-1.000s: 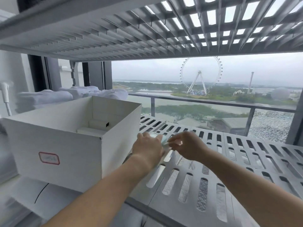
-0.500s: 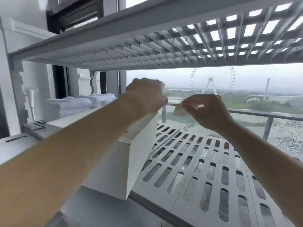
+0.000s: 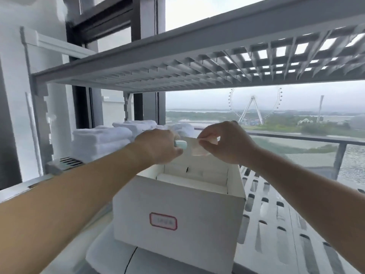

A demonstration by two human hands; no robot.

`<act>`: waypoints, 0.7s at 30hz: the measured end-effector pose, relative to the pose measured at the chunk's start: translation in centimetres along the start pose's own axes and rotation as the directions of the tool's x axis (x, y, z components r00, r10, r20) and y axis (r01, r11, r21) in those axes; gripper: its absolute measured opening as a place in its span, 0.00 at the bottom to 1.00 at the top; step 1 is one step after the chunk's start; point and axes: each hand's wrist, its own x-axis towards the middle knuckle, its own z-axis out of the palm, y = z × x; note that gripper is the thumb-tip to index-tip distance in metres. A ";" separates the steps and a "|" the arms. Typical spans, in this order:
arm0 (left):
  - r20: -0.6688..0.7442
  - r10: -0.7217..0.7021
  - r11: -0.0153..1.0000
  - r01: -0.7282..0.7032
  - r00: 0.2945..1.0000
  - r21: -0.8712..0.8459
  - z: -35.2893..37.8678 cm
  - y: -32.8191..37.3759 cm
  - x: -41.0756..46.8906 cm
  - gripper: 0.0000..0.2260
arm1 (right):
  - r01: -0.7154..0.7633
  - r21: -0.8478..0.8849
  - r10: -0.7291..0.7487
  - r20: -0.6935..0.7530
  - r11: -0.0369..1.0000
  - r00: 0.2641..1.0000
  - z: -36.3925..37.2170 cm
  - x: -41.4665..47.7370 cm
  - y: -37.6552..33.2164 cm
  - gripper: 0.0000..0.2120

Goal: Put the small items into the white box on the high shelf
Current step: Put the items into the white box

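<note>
The white box (image 3: 177, 212) stands open on the slotted shelf, a red-framed label on its front wall. Pale flat items lie inside it. Both hands hover above the box's far half. My left hand (image 3: 158, 147) is closed around a small light-green item (image 3: 180, 144), of which only one end shows. My right hand (image 3: 227, 142) pinches a thin pale packet (image 3: 194, 148) by its top edge. The packet hangs between the two hands, touching the green item.
Folded white towels (image 3: 102, 139) are stacked at the back left of the shelf. A grey slatted shelf (image 3: 177, 62) runs overhead, close above the hands. The slotted shelf surface (image 3: 276, 224) extends right of the box. Behind is a window with a railing.
Both hands rose from the shelf surface right of the box and moved left, over the box's opening. The view swung so the box now faces me.
</note>
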 end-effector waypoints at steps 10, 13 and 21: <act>0.192 0.226 0.973 -0.230 0.955 0.000 1.7 -1.6 4.0 0.12 | -0.194 -0.178 0.219 0.133 0.965 0.967 1.1 1.0 -0.5 0.05; 0.225 0.230 0.970 -0.243 0.947 0.030 1.5 -1.2 4.0 0.12 | -0.231 -0.185 0.263 0.168 0.955 0.950 1.5 0.7 -0.8 0.05; 0.294 0.262 0.957 -0.287 0.919 0.043 2.3 -1.4 4.2 0.12 | -0.190 -0.223 0.250 0.282 0.956 0.926 2.1 0.1 -1.5 0.06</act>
